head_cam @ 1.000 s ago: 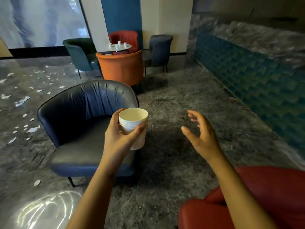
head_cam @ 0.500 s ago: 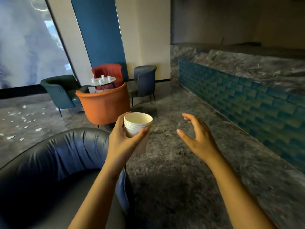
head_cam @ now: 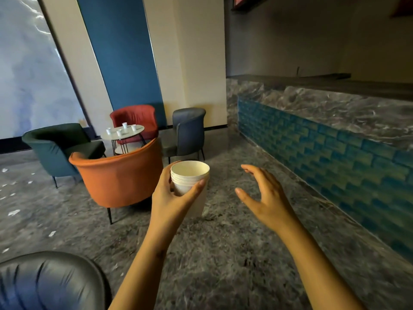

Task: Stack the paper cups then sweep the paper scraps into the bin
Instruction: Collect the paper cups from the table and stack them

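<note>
Several nested paper cups [head_cam: 190,177] are riding in the gripping left hand [head_cam: 172,198], right hand [head_cam: 266,198] hanging open, well short of the bench [head_cam: 127,136] — it is drawing nearer, its loose cups [head_cam: 124,125] awaiting stacking.

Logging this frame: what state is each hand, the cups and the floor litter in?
left hand: grips the cup stack.
right hand: open, empty, beside the stack without touching it.
cup stack: nested, upright, held in the air.
loose cups: four, upright, apart on the round table.
paper scraps: scattered on the floor, unswept.
</note>
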{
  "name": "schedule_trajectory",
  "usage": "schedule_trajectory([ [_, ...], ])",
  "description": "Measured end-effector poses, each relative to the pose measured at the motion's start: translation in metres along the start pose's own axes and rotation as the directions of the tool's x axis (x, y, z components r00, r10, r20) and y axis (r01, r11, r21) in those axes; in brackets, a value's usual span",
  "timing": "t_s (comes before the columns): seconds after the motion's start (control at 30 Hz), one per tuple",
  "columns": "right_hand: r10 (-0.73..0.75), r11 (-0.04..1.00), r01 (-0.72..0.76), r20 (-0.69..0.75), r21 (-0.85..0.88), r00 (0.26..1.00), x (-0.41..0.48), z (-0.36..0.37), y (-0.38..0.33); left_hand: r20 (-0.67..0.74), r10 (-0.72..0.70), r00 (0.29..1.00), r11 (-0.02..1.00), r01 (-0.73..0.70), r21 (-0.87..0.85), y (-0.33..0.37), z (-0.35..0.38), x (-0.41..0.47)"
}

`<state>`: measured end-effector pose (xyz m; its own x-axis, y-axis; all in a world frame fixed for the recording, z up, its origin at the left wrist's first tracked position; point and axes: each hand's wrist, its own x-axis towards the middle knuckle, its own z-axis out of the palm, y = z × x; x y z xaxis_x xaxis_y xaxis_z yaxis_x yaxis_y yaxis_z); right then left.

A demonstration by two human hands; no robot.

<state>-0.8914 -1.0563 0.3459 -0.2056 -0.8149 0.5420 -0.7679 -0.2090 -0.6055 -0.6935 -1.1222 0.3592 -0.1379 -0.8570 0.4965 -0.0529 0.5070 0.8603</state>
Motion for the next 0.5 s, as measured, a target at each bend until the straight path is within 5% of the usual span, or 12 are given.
schedule_trajectory([
  [0.5, -0.092, 0.991, 0.077, 0.151, 0.106, 0.984, 0.366, 0.088, 0.217, -0.204, -0.066, 0.977, 0.995, 0.080, 0.063, -0.174, 0.131, 0.320],
])
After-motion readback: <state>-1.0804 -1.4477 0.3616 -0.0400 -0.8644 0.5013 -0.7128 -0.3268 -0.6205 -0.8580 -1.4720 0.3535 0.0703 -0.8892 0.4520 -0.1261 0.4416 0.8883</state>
